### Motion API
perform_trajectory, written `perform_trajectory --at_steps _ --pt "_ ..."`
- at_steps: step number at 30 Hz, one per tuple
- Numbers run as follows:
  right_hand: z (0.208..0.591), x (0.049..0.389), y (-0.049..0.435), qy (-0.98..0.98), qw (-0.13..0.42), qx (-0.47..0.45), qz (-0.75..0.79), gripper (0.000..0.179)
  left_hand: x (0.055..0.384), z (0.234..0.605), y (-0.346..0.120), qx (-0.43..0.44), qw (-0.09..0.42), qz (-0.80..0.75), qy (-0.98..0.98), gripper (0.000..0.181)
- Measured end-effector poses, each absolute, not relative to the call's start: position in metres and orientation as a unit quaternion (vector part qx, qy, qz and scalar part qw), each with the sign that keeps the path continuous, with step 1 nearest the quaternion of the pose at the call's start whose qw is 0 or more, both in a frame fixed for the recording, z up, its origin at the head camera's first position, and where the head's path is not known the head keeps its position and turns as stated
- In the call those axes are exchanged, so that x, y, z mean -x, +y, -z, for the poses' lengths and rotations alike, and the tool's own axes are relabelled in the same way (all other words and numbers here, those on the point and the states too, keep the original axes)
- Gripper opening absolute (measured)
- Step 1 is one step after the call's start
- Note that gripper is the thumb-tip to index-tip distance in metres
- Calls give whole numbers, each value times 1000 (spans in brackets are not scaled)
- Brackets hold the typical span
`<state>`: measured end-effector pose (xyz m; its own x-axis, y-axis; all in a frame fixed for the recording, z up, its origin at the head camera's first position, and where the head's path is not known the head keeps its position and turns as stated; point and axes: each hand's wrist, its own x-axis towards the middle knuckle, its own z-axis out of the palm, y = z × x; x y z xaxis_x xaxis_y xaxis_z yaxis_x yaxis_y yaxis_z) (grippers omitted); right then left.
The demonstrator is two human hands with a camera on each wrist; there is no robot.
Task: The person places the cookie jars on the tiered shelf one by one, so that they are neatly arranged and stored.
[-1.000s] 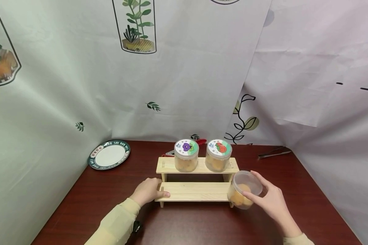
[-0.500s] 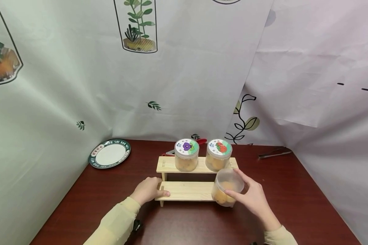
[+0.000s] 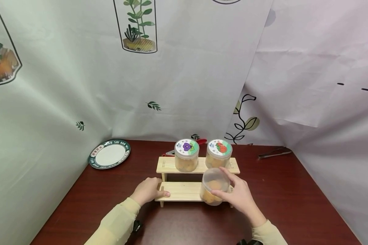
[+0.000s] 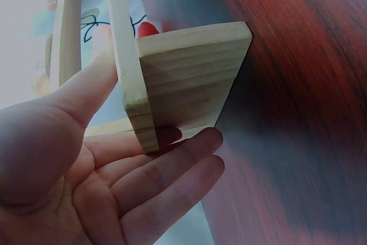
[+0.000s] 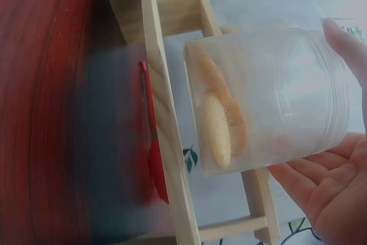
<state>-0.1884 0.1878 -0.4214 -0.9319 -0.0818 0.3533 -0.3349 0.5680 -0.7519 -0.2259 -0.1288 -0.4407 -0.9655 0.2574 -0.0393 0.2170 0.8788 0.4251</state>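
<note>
My right hand [image 3: 237, 195] holds a clear plastic jar [image 3: 214, 187] by its upper part, with the thumb on the near side. Several golden-brown cookies [image 5: 221, 127] lie at the jar's bottom. The jar is upright over the right part of the lower tier [image 3: 182, 191] of a two-tier wooden shelf; whether it touches the wood I cannot tell. At the tier's left end, my left hand [image 3: 148, 192] grips the board [image 4: 132, 73], thumb over the top and fingers underneath. On the upper tier [image 3: 168, 164] stand two jars with picture lids, one purple [image 3: 187, 154], one orange-red [image 3: 219, 154].
A green-rimmed plate [image 3: 109, 154] lies at the back left of the dark red table [image 3: 196, 224]. Metal tongs [image 3: 275, 153] rest at the back right. A red-handled tool [image 3: 201, 141] lies behind the shelf, partly hidden. Printed cloth [image 3: 184, 85] walls off the back and sides.
My right hand has carried the jar leftward from the shelf's right end to over the lower tier. The left hand keeps its grip on the board and has not moved.
</note>
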Motion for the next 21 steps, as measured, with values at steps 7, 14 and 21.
perform_trajectory --at_steps 7,14,21 --pt "421 188 176 -875 139 -133 -445 76 225 441 -129 -121 44 -218 967 47" --pt "424 189 163 -870 128 -137 -455 77 224 438 -128 -122 43 -215 968 46" --pt "428 191 148 -861 137 -147 -467 78 225 439 -128 -124 40 -211 969 45"
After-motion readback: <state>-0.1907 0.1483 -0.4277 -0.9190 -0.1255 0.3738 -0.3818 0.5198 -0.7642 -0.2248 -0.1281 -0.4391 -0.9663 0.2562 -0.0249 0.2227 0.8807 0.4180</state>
